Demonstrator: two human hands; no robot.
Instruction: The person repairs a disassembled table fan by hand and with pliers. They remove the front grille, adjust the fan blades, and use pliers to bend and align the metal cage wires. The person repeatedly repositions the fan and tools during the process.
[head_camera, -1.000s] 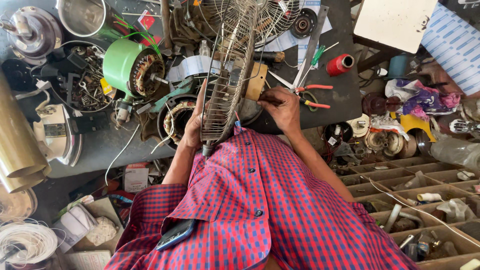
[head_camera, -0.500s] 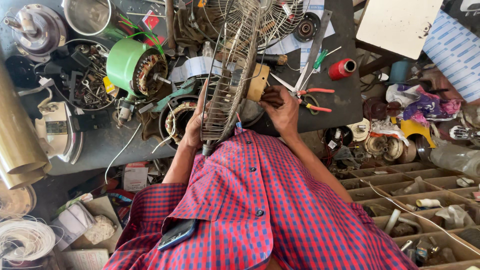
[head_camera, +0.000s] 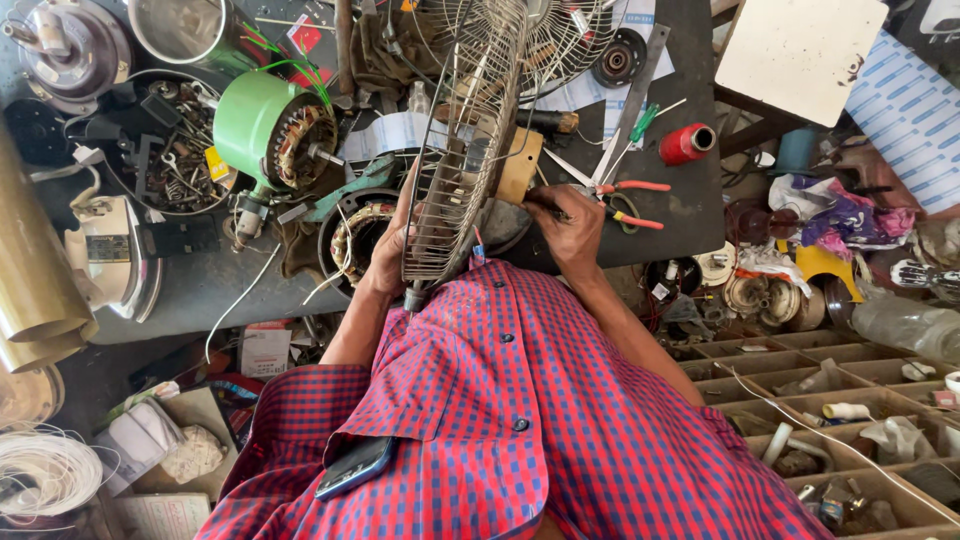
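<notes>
Left of the upright wire fan guard (head_camera: 465, 160) sits a green motor (head_camera: 270, 130). The left hand (head_camera: 392, 250) grips the guard's lower edge above the tabletop (head_camera: 180, 290); the right hand (head_camera: 565, 222) is closed just beside it, pliers (head_camera: 625, 200) further right.

Fan guard (head_camera: 465, 150) stands on the workbench (head_camera: 180, 290), motor (head_camera: 270, 130) left, pliers (head_camera: 625, 200) right.

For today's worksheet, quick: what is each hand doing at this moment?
Left hand: closed on the edge of the wire fan guard, holding it upright.
Right hand: fingers curled at the fan's tan motor housing; what it grips cannot be told.
</notes>
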